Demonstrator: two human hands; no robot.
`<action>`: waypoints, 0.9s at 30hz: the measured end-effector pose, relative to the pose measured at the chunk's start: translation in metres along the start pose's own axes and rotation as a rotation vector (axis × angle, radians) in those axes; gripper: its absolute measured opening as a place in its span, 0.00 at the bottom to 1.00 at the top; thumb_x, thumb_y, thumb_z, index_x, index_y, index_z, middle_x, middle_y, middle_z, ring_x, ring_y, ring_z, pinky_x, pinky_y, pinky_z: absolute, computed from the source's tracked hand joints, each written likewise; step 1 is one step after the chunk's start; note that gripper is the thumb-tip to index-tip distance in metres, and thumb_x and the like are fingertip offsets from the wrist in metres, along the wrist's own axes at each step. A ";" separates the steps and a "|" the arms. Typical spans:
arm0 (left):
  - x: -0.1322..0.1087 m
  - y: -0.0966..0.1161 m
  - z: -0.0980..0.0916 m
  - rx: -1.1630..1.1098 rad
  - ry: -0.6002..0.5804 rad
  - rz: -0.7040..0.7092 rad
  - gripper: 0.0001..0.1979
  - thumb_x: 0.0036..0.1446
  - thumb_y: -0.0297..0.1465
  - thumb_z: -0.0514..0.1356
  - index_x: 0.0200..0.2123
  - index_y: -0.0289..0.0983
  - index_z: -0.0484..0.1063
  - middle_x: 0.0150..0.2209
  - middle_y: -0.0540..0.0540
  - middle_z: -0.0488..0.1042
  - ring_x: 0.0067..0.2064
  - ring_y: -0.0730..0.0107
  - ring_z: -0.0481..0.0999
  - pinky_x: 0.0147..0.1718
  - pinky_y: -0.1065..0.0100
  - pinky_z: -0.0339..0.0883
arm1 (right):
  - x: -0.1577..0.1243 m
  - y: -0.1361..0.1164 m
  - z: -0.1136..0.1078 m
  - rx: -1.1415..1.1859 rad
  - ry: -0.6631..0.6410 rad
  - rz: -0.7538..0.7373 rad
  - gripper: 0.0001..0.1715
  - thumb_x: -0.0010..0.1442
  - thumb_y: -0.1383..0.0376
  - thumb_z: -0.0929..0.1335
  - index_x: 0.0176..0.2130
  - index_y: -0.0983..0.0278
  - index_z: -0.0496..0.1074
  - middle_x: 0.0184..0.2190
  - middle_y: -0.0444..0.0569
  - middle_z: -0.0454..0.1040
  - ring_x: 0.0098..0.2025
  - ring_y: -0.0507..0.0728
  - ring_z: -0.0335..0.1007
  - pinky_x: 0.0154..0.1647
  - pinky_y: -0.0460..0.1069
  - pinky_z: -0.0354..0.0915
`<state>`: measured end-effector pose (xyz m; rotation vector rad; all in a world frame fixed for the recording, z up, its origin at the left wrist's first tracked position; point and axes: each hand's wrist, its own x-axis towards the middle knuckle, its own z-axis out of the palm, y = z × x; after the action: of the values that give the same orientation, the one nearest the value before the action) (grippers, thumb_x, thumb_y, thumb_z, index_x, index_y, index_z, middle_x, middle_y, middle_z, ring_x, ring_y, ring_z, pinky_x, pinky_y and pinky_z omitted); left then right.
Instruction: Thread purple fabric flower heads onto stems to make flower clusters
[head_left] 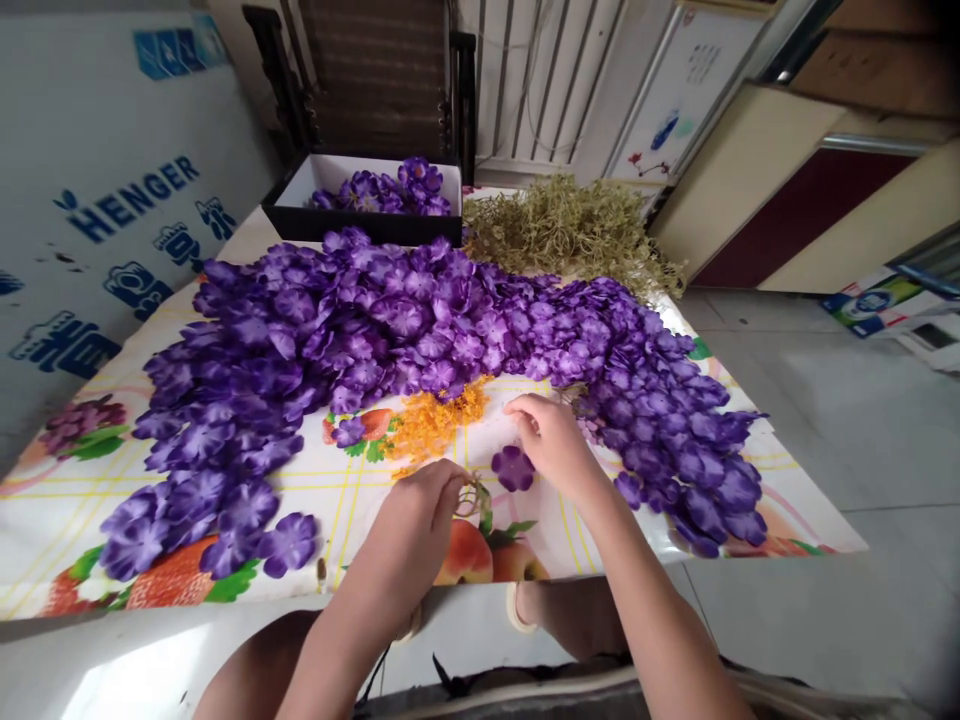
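My left hand (420, 505) is closed in a pinch on a thin greenish-brown stem piece (471, 495) near the table's front edge. My right hand (551, 440) has its fingers curled and rests just right of a single purple fabric flower (513, 467) lying on the cloth; I cannot make out whether it holds anything. A small heap of orange flower centres (431, 420) lies just beyond my left hand. A large mound of purple fabric flowers (360, 340) curves across the table around both hands.
A fruit-print tablecloth (67, 500) covers the table. A black-and-white box (300, 200) with more purple flowers stands at the back. A pile of dry olive-green sprigs (562, 230) lies back right. A printed panel (112, 210) leans at left. Tiled floor is at right.
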<state>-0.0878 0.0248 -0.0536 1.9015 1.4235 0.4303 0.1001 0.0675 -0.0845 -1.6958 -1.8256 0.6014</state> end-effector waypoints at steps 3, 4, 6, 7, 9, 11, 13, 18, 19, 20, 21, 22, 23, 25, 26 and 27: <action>0.004 0.004 0.006 0.028 -0.014 0.025 0.15 0.65 0.31 0.48 0.25 0.38 0.65 0.23 0.52 0.69 0.26 0.71 0.68 0.27 0.71 0.59 | 0.006 -0.007 0.012 -0.096 -0.043 0.004 0.19 0.60 0.75 0.60 0.46 0.67 0.74 0.42 0.56 0.78 0.43 0.61 0.73 0.44 0.51 0.65; 0.004 0.006 0.008 0.044 -0.014 0.029 0.15 0.65 0.31 0.48 0.25 0.38 0.64 0.23 0.52 0.70 0.26 0.71 0.69 0.26 0.71 0.58 | 0.006 -0.009 0.015 -0.128 -0.048 0.010 0.21 0.61 0.75 0.59 0.49 0.67 0.72 0.44 0.56 0.77 0.44 0.61 0.73 0.45 0.52 0.64; 0.005 0.010 0.012 0.091 -0.011 0.031 0.15 0.65 0.31 0.49 0.25 0.38 0.64 0.24 0.50 0.72 0.26 0.70 0.70 0.27 0.71 0.58 | 0.007 -0.013 0.019 -0.186 -0.067 0.016 0.23 0.62 0.73 0.59 0.54 0.65 0.69 0.45 0.56 0.75 0.45 0.61 0.72 0.45 0.52 0.63; 0.004 0.012 0.014 0.119 -0.008 0.031 0.14 0.65 0.31 0.49 0.27 0.38 0.66 0.25 0.49 0.74 0.27 0.69 0.71 0.27 0.70 0.58 | 0.007 -0.014 0.020 -0.215 -0.078 0.017 0.24 0.63 0.72 0.59 0.56 0.63 0.68 0.45 0.56 0.74 0.44 0.61 0.72 0.45 0.52 0.63; 0.003 0.014 0.015 0.179 0.007 0.030 0.12 0.65 0.31 0.50 0.29 0.38 0.68 0.26 0.48 0.76 0.27 0.65 0.73 0.27 0.69 0.57 | 0.008 -0.017 0.022 -0.272 -0.099 0.016 0.25 0.64 0.71 0.58 0.58 0.59 0.67 0.45 0.55 0.73 0.44 0.62 0.71 0.43 0.52 0.62; 0.003 0.014 0.013 0.233 0.036 0.023 0.11 0.65 0.33 0.51 0.32 0.38 0.70 0.25 0.47 0.76 0.26 0.63 0.74 0.26 0.68 0.56 | 0.009 -0.019 0.024 -0.325 -0.110 0.017 0.25 0.65 0.70 0.58 0.59 0.57 0.66 0.44 0.55 0.72 0.43 0.62 0.71 0.41 0.52 0.61; 0.004 0.011 0.010 0.274 0.069 0.017 0.12 0.65 0.35 0.50 0.34 0.38 0.70 0.25 0.46 0.76 0.25 0.62 0.73 0.25 0.67 0.56 | 0.011 -0.021 0.026 -0.370 -0.113 0.023 0.23 0.65 0.69 0.58 0.56 0.58 0.68 0.43 0.55 0.71 0.41 0.62 0.71 0.39 0.51 0.59; 0.010 0.004 0.008 0.293 0.081 0.074 0.10 0.65 0.31 0.51 0.39 0.39 0.71 0.32 0.45 0.78 0.32 0.62 0.76 0.30 0.67 0.63 | 0.016 -0.024 0.027 -0.437 -0.123 0.061 0.16 0.65 0.70 0.58 0.43 0.63 0.72 0.38 0.54 0.73 0.36 0.60 0.70 0.33 0.50 0.55; 0.011 0.004 0.009 0.289 0.064 0.102 0.09 0.65 0.30 0.51 0.40 0.39 0.72 0.33 0.46 0.78 0.33 0.62 0.77 0.32 0.67 0.65 | 0.017 -0.023 0.027 -0.439 -0.131 0.066 0.15 0.65 0.71 0.58 0.42 0.63 0.71 0.38 0.54 0.74 0.35 0.60 0.70 0.32 0.50 0.55; 0.013 0.004 0.011 0.284 0.044 0.132 0.09 0.64 0.29 0.52 0.41 0.40 0.72 0.34 0.46 0.78 0.34 0.62 0.77 0.33 0.66 0.66 | 0.018 -0.023 0.027 -0.437 -0.138 0.071 0.14 0.64 0.72 0.58 0.41 0.64 0.71 0.38 0.55 0.75 0.34 0.60 0.70 0.31 0.50 0.54; 0.014 0.006 0.012 0.280 0.025 0.162 0.08 0.63 0.29 0.53 0.42 0.39 0.72 0.34 0.46 0.78 0.35 0.61 0.77 0.35 0.66 0.67 | 0.019 -0.022 0.026 -0.430 -0.145 0.079 0.14 0.64 0.72 0.58 0.41 0.64 0.71 0.37 0.55 0.75 0.33 0.60 0.71 0.30 0.49 0.53; 0.015 0.007 0.013 0.276 0.009 0.190 0.08 0.63 0.30 0.54 0.43 0.40 0.72 0.35 0.46 0.78 0.37 0.60 0.77 0.37 0.65 0.68 | 0.020 -0.021 0.025 -0.419 -0.150 0.087 0.13 0.64 0.72 0.59 0.41 0.64 0.70 0.36 0.55 0.76 0.33 0.60 0.71 0.29 0.49 0.52; 0.015 0.008 0.013 0.273 -0.001 0.212 0.09 0.63 0.30 0.55 0.44 0.40 0.73 0.36 0.46 0.78 0.37 0.60 0.77 0.38 0.64 0.68 | 0.021 -0.020 0.024 -0.403 -0.154 0.094 0.13 0.63 0.73 0.59 0.40 0.64 0.70 0.35 0.54 0.76 0.32 0.60 0.71 0.28 0.49 0.52; 0.014 0.008 0.004 0.264 0.004 0.246 0.11 0.64 0.33 0.54 0.46 0.41 0.72 0.39 0.45 0.78 0.39 0.60 0.77 0.40 0.63 0.68 | 0.023 -0.016 0.020 -0.360 -0.164 0.097 0.13 0.63 0.73 0.59 0.41 0.64 0.69 0.31 0.53 0.77 0.31 0.60 0.71 0.27 0.49 0.52; 0.012 0.006 -0.004 0.259 0.037 0.242 0.12 0.64 0.34 0.52 0.47 0.41 0.72 0.41 0.44 0.77 0.39 0.60 0.77 0.40 0.63 0.68 | 0.024 -0.014 0.018 -0.334 -0.168 0.093 0.13 0.63 0.73 0.59 0.42 0.64 0.69 0.30 0.52 0.76 0.32 0.60 0.72 0.27 0.49 0.52; 0.011 0.003 -0.015 0.261 0.085 0.219 0.13 0.65 0.35 0.50 0.47 0.42 0.71 0.43 0.44 0.77 0.40 0.60 0.77 0.41 0.63 0.67 | 0.024 -0.012 0.016 -0.308 -0.170 0.089 0.14 0.62 0.74 0.59 0.43 0.64 0.69 0.29 0.52 0.76 0.32 0.60 0.72 0.28 0.48 0.54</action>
<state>-0.0920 0.0394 -0.0431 2.2868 1.3853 0.4513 0.0797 0.0910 -0.0851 -1.9883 -2.0562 0.5359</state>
